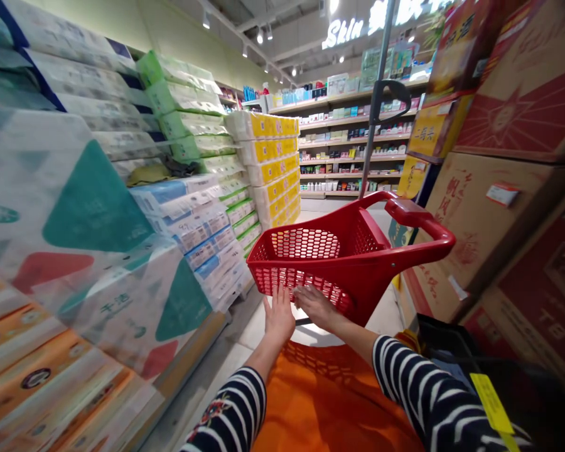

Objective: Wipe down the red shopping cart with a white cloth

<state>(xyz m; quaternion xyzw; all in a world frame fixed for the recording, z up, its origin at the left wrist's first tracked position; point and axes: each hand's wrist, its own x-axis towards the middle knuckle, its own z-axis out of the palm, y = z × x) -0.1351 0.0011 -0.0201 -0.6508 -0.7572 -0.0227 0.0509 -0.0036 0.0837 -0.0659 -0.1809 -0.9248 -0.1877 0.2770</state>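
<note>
A red plastic shopping cart with perforated basket sides stands crosswise before me, its handle to the right. My left hand is at the near side of its basket, fingers stretched upward and holding nothing. Just right of it, my right hand reaches toward the same lattice wall with its fingers extended and apart. Both hands seem to rest against or very near the basket; exact contact cannot be made out. The part of the basket I can see into holds nothing visible. Below my arms spreads an orange surface.
Wrapped tissue packs are stacked along the left, with yellow-fronted packs farther on. Cardboard cartons rise on the right. Shelves of small products line the back. A grey pole with a dark handle stands behind the cart.
</note>
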